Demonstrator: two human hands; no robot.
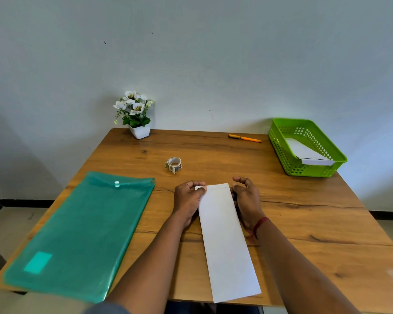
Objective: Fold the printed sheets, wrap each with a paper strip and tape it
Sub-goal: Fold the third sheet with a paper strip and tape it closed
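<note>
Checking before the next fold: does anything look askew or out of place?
Nothing damaged or spilled. The folded sheet lies slightly slanted, its near end at the front edge of the table. In the green basket, the paper rides up over the near rim. The tape roll has a loose tail.

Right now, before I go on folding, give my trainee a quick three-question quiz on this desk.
1. True or false: the green basket holds white paper.
2. Which hand pinches the far corner of the folded sheet: A, the left hand, or B, the right hand?
3. What small item stands on the table just beyond the hands?
Key: 1 true; 2 A; 3 the tape roll.
</note>
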